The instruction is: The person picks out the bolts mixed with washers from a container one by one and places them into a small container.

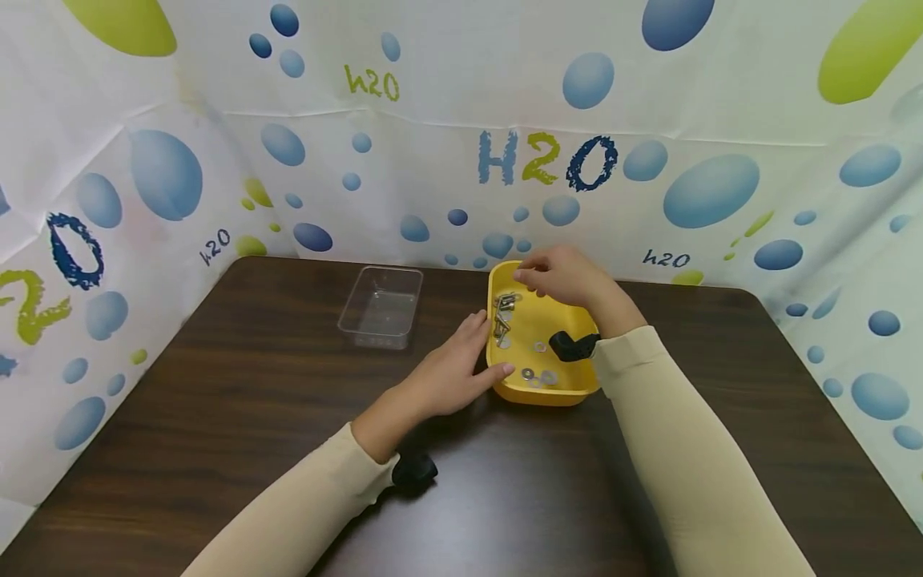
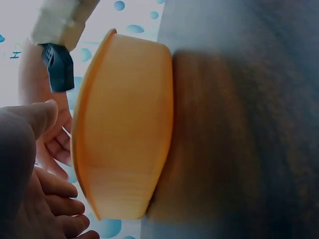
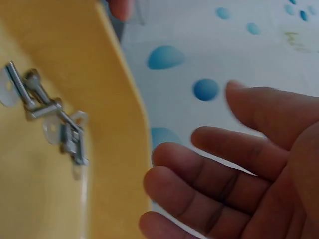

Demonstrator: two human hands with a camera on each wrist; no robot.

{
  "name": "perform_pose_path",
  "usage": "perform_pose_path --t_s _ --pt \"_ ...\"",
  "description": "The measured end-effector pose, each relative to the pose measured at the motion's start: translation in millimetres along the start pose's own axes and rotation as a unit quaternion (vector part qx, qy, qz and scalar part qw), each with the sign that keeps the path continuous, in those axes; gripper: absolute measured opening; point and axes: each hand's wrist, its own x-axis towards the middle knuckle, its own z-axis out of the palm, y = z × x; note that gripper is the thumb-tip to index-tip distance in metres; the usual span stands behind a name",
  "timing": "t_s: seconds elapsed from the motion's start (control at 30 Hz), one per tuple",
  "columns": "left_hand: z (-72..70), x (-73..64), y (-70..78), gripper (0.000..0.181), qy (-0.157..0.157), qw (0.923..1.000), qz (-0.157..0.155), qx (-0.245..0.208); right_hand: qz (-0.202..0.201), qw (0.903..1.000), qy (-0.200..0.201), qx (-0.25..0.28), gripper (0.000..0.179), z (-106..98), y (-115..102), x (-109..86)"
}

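A yellow plastic tub stands on the table, with a cluster of metal bolts along its left inner side. Several flat washers lie near its front end. My left hand is at the tub's left side, fingers extended by the rim and thumb over the front left corner. Above the far end of the tub hovers my right hand, its fingers loosely bent. The right wrist view shows nothing between those fingers, with the bolts inside the tub beside them.
To the left of the tub, a clear plastic box stands on the dark wooden table. A white curtain with blue and green drops hangs behind the table. Each wrist carries a black camera.
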Motion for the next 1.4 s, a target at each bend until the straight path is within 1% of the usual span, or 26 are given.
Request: perform_pose_path --t_s 0.13,0.3,0.37,0.47,0.63,0.73,0.9,1.1,1.4 --pt "2.2 -0.8 -3.1 0.088 -0.010 0.9999 0.005 0.012 0.006 0.9987 -0.049 -0.010 0.037 13 -1 14.5" --pt "2.7 -0.2 -6.7 0.090 -0.012 0.9992 0.019 0.032 0.024 0.9939 -0.108 0.002 0.029 26 2 28.6" --pt "3.2 0.1 -7.6 0.090 -0.013 0.9988 0.024 0.040 0.026 0.9920 -0.124 0.003 0.026 31 3 33.2" --pt "4.9 0.8 -8.7 0.092 -0.009 0.9983 0.030 0.050 0.030 0.9905 -0.134 0.003 0.023 38 5 37.8" --pt "6.6 2.4 -9.7 0.092 0.000 0.9971 0.042 0.063 0.033 0.9908 -0.131 0.009 0.019 47 10 43.8" --pt "6.1 2.6 -9.8 0.092 0.001 0.9964 0.049 0.069 0.031 0.9921 -0.119 0.022 0.018 53 16 47.9" --pt "3.3 2.3 -10.5 0.091 0.001 0.9951 0.051 0.085 0.035 0.9932 -0.100 0.048 0.016 62 24 51.5" --pt "1.5 1.8 -8.6 0.091 -0.001 0.9952 0.042 0.088 0.043 0.9912 -0.101 0.074 0.016 64 28 50.0" --pt "4.1 3.5 -9.1 0.091 -0.004 0.9942 0.050 0.095 0.053 0.9900 -0.097 0.088 0.018 66 32 47.8"
